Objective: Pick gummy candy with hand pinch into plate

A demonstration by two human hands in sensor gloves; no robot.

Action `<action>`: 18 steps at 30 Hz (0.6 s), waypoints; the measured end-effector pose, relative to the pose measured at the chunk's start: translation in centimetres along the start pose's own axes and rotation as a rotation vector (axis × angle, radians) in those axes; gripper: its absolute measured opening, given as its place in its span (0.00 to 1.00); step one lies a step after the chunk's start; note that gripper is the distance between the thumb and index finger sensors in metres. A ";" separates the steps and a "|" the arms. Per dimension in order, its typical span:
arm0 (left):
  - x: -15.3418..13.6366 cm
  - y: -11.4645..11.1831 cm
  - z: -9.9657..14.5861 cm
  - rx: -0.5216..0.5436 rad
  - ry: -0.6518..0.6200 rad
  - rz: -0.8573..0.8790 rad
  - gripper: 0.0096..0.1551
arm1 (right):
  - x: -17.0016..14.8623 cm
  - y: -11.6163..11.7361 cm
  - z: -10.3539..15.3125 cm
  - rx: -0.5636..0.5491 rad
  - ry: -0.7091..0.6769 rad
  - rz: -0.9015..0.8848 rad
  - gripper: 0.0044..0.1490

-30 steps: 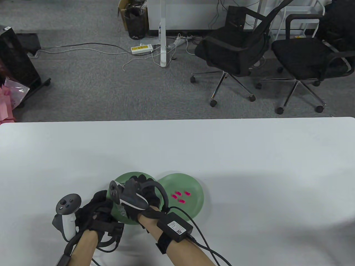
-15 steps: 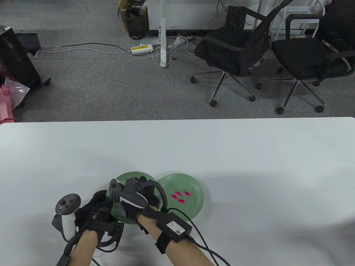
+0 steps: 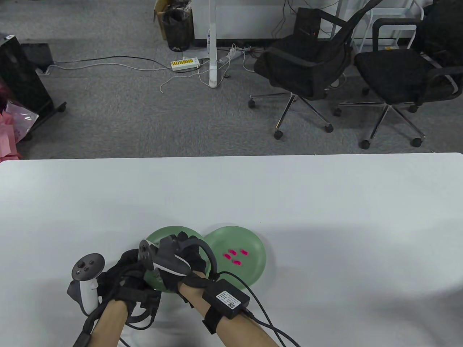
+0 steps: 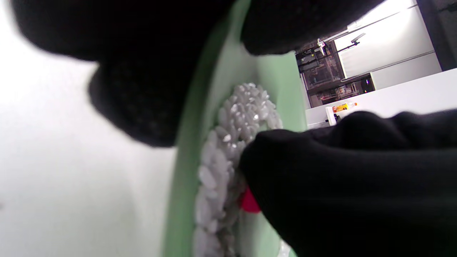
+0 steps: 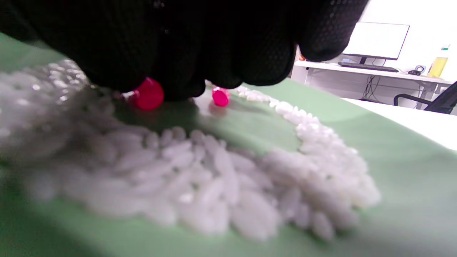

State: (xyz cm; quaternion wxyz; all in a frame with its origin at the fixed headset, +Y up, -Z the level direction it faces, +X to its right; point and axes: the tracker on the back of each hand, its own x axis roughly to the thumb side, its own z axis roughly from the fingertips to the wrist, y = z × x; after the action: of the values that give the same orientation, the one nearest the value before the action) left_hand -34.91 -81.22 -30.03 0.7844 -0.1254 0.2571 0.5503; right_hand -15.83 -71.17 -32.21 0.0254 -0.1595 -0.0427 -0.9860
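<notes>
Two green plates lie side by side near the table's front edge. The left plate (image 3: 163, 234) holds white rice (image 5: 214, 178) and pink gummy candies. The right plate (image 3: 255, 269) holds several pink gummies (image 3: 235, 255). My right hand (image 3: 176, 252) reaches down into the left plate, its bunched fingertips (image 5: 178, 71) closed on a pink gummy (image 5: 148, 93). A second gummy (image 5: 220, 96) lies just beyond it. My left hand (image 3: 134, 269) grips the left plate's rim (image 4: 182, 178). The gummy also shows under the right glove in the left wrist view (image 4: 249, 203).
The white table (image 3: 325, 217) stretches wide behind and to the right of the plates. Cables run from my right wrist box (image 3: 226, 298) toward the front edge. Two office chairs (image 3: 307, 65) stand on the floor beyond the table.
My right hand has shifted slightly left and toward me over the left plate. The left hand and both plates have stayed put.
</notes>
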 end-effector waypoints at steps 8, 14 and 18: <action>-0.3 -0.1 -0.6 -0.008 -0.011 -0.015 0.32 | 0.7 0.3 0.0 0.003 -0.037 0.116 0.27; -0.4 -0.1 -0.8 -0.007 -0.006 -0.028 0.32 | 0.9 0.1 0.2 -0.016 -0.046 0.146 0.27; -0.7 0.1 -1.1 0.002 0.002 -0.024 0.32 | 0.0 -0.6 0.2 -0.033 -0.032 0.099 0.27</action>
State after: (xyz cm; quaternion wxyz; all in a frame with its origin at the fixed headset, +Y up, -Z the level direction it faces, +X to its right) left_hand -35.48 -82.26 -30.53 0.7910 -0.1283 0.2568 0.5403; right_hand -15.79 -70.52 -32.13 0.0708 -0.1775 -0.0187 -0.9814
